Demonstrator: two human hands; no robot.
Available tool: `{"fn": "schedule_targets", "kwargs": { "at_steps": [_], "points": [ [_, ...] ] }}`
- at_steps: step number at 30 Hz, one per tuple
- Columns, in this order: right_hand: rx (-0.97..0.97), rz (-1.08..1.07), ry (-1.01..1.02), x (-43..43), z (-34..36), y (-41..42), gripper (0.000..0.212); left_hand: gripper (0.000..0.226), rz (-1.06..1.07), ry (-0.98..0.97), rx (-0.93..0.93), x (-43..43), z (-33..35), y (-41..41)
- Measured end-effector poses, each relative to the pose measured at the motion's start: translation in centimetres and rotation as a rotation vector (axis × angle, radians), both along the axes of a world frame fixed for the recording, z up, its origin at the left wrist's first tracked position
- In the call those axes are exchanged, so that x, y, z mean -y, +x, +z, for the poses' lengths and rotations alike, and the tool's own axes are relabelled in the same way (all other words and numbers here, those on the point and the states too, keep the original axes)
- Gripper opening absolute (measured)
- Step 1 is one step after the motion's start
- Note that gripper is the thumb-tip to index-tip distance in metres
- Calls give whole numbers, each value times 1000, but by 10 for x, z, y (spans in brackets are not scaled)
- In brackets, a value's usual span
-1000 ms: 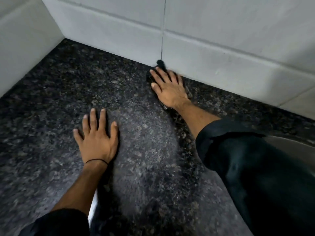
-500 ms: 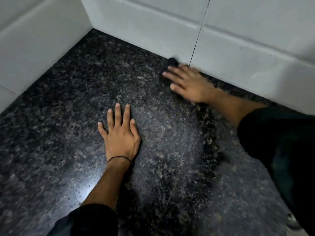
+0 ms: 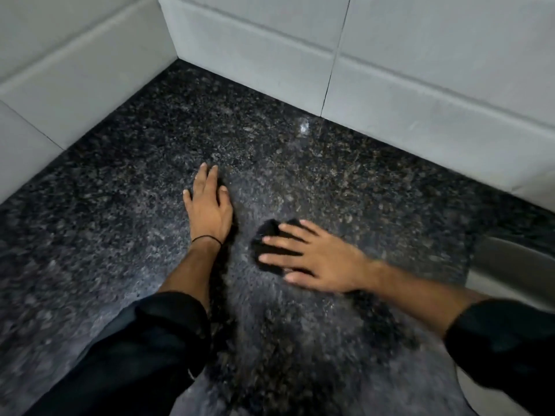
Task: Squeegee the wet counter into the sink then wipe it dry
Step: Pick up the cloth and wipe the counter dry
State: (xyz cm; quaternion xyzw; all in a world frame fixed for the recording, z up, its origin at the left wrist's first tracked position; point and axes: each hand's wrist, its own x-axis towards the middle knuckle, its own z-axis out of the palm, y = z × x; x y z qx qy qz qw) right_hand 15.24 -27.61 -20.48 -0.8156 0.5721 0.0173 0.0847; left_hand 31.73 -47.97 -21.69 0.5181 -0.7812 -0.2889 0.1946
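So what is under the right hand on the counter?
A dark cloth lies under the right hand, flat on the counter. Only its left part shows past the fingers; the rest is covered.

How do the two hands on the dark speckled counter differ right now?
The left hand lies bare on the dark speckled granite counter, fingers pointing toward the white tiled wall; the right hand presses a small black cloth, fingers pointing left. The left hand's wrist wears a thin black band; the right's shows none. The left looks sharp, the right motion-blurred. Both are flat, palm down, with dark sleeves.
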Motion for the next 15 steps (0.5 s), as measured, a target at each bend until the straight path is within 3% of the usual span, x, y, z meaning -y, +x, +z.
{"fn": "schedule_targets", "kwargs": {
  "at_steps": [2,5,7,15],
  "points": [
    [-27,-86,0,-12,1,-42,53,50,-57,-38,75,-15,9,8],
    [6,-702,-48,-15,-6,-80,52,50,-92,-125,137,-67,21,31],
    [32,-969,-72,-15,-10,-65,55,51,-121,-128,158,-113,24,53],
    [61,-732,-116,-87,-12,97,58,60,-197,-24,343,-218,0,122]
  ]
}}
